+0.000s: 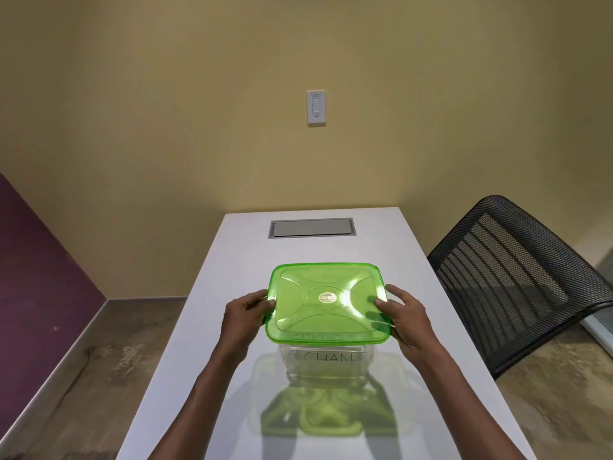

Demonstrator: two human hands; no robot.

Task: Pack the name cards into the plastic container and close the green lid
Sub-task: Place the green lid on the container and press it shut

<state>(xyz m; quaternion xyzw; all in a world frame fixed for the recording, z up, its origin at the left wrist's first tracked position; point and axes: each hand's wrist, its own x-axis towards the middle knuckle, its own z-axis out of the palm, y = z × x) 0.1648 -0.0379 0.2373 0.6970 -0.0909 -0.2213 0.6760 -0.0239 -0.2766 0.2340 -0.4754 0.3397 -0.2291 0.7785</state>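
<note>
Squarely over the clear plastic container on the white table, the green lid is gripped at its left edge by the left hand and at its right edge by the right hand, thumbs on top; a name card is seen inside.

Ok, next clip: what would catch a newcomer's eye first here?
The bright green lid, gripped at its sides by the left hand and right hand over the clear plastic container at mid-table. Through its wall shows a name card reading CHAN.
</note>
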